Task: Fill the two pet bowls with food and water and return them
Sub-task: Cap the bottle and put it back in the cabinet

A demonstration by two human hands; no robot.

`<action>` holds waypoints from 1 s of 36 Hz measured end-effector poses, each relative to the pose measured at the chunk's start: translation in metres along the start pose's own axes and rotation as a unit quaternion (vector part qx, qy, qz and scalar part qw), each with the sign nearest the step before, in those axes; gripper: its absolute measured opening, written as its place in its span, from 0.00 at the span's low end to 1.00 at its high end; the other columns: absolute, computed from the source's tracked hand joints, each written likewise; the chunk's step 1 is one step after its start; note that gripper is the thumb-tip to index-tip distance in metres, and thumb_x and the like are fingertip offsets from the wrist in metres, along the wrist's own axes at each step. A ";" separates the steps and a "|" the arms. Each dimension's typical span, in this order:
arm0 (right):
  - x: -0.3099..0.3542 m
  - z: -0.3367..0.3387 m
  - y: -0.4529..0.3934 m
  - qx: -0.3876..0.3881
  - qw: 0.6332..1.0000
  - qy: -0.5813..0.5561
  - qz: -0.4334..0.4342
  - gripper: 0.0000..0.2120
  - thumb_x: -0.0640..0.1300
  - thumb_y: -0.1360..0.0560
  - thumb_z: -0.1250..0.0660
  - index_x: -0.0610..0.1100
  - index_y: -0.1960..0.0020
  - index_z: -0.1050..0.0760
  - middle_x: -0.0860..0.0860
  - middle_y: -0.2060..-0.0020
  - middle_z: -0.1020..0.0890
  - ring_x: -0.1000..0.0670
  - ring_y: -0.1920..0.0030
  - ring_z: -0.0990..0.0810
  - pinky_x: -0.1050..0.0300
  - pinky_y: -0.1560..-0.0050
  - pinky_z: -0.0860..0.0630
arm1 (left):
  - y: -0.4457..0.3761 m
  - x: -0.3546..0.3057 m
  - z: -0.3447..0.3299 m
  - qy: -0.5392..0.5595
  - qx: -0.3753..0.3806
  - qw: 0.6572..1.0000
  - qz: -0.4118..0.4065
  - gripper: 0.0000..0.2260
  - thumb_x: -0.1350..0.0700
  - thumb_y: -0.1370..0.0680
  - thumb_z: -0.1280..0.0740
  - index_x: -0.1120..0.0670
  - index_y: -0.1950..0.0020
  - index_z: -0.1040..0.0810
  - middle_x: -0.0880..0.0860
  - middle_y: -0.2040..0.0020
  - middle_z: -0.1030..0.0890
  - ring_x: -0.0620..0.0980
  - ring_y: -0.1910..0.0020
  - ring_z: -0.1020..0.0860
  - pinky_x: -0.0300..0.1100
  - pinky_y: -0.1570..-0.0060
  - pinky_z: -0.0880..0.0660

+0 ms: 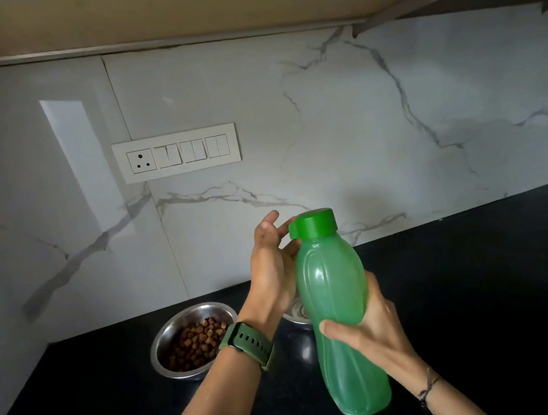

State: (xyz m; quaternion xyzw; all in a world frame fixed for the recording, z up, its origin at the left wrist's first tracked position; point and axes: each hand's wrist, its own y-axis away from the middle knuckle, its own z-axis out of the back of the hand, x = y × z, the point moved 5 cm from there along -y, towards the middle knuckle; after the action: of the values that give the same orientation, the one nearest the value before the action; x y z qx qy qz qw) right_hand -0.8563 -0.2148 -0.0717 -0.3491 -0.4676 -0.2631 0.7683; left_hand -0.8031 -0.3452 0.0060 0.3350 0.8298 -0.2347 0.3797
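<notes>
Water step: right hand (366, 327) is clutching the green bottle (339, 302) mid-frame, left hand (274, 262) spread toward its cap (314, 223); opening looks next.

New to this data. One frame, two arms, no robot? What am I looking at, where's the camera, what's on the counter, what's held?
No robot here: a person works with bare hands, and the single picture comes from a wide-angle camera on their head, looking forward and down. The right hand grips a green bottle around its body, held upright above the black counter. The left hand, with a green watch on its wrist, has relaxed fingers at the bottle's green cap, which is on. On the counter behind stand a steel bowl holding brown kibble and a second steel bowl, mostly hidden, contents unclear.
</notes>
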 end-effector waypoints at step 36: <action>0.004 -0.013 -0.007 -0.017 1.000 -0.016 0.017 0.37 0.54 0.50 0.24 0.55 0.43 0.34 0.53 0.55 0.18 0.57 0.56 0.18 0.58 0.58 0.20 | 0.002 -0.014 -0.007 -0.181 -0.010 0.973 -0.144 0.13 0.62 0.19 0.45 0.42 0.43 0.33 0.50 0.43 0.27 0.50 0.50 0.25 0.49 0.46 0.27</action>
State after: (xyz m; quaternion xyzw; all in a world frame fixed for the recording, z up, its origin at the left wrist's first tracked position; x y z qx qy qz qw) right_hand -0.8528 -0.2298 -0.0703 -0.3739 -0.4690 -0.2527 0.7592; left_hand -0.7976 -0.3448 0.0210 0.1601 0.7893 -0.3352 0.4890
